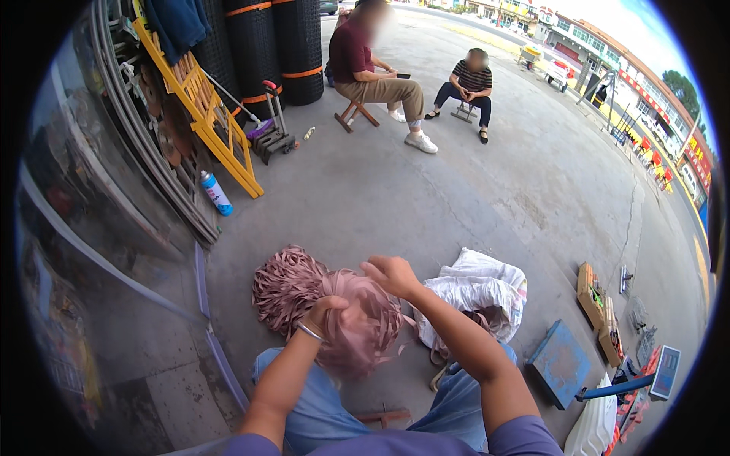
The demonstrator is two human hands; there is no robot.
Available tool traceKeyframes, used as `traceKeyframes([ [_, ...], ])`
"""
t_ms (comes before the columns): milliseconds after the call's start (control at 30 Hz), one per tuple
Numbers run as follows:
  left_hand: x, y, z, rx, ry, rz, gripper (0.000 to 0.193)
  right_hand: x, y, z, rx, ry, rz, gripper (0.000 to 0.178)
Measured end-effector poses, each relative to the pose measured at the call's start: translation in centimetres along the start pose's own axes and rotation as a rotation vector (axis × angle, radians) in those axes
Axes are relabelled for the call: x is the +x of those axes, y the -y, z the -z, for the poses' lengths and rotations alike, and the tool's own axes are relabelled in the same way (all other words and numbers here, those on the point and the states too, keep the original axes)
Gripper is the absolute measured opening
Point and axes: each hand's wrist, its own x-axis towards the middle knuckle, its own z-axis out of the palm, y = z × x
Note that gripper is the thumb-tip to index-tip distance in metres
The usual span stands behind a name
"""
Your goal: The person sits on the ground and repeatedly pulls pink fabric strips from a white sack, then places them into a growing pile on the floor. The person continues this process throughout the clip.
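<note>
A loose bundle of dusty-pink flat strips (pixel 361 334) hangs between my knees, its near part blurred by motion. My left hand (pixel 327 315), with a bracelet at its wrist, grips the bundle's left side, thumb on top and fingers partly hidden among the strips. Over the bundle's upper right edge hovers my right hand (pixel 389 275), palm down, fingers loosely extended and apart. Next to the bundle on the left lies a larger heap of the same strips (pixel 285 289). On the right, a white woven sack (pixel 475 277) lies with its mouth toward me, more strips inside.
A blue platform scale (pixel 559 353) and wooden boxes (pixel 597 304) stand at right. At left are a yellow ladder (pixel 201 114), a spray can (pixel 216 194) and a glass door (pixel 114 251). Two people (pixel 380 76) (pixel 468 83) sit on stools farther off.
</note>
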Motion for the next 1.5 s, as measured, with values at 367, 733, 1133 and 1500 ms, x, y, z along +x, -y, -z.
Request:
traceKeyframes([
  [367, -3.9, -9.6, 2.7, -0.445, 0.03, -1.078, 0.035, -46.6, -29.2, 16.9, -0.77, -0.213, -1.291, 0.072],
  [733, -1.3, -5.7, -0.1, 0.068, -0.281, -0.667, 0.045, -12.5, 2.8, 8.8, -0.13, 0.595, 0.097, 0.019],
  [1133, -1.1, -3.7, 0.3, -0.028, -0.06, -0.277, 0.017, 2.7, 1.8, 1.6, -0.103, 0.079, -0.066, 0.05],
  [1500, -3.9, -9.3, 2.5, -0.301, -0.101, -1.027, 0.03, -48.7, -24.6, 19.1, -0.985, 0.314, -1.549, 0.045],
])
